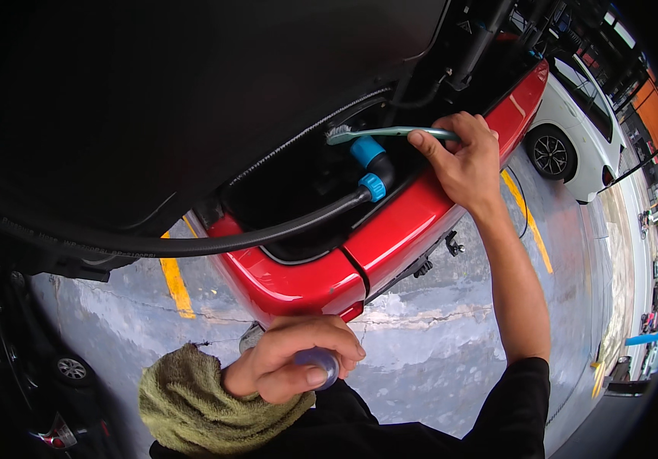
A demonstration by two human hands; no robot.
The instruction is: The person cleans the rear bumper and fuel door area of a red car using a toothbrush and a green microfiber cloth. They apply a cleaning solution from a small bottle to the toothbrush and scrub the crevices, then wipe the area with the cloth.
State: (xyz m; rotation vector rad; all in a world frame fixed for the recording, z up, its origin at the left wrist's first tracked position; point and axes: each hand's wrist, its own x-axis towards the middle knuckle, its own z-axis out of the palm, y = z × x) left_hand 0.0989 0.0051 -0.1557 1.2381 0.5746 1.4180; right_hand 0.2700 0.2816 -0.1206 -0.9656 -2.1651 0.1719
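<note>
My right hand is closed on the pale teal handle of a toothbrush, thumb and fingers at its right end. The bristle head points left, over the dark recess inside the red car body. Just below the brush stands a hose fitting with blue collars and a black elbow. A black hose runs from it to the left. Lower down, my left hand is wrapped round a translucent purplish bottle, mostly hidden by the fingers. An olive-green towel hangs over my left forearm.
A large raised black panel fills the upper left. A tow-hitch-like part juts from the red bodywork. A white car stands at the right, a black car at the left. Yellow lines mark the grey floor.
</note>
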